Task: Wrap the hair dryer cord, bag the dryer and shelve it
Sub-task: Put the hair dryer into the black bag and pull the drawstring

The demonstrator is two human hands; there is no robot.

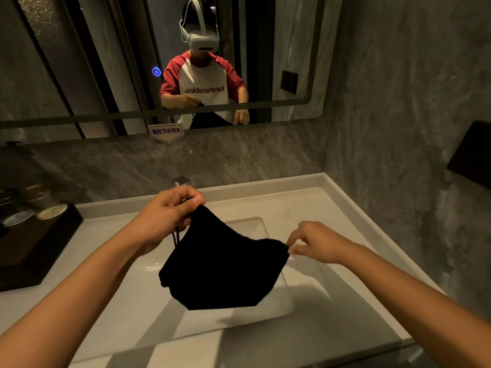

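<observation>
Two hands stretch the black bag (223,269) left-to-right over the sink (313,208): left hand (172,211) pinches its far-left corner, right hand (313,241) its right edge.

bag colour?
Plain black, no visible pattern: the bag held between both hands over the sink, clearest in the head view.

We hold the drawstring bag (223,269) above the sink basin (255,227), left hand (170,211) at its left corner, right hand (316,241) at its right. A tray (34,251) of cups (50,211) sits left; the mirror (106,62) hangs behind.
</observation>
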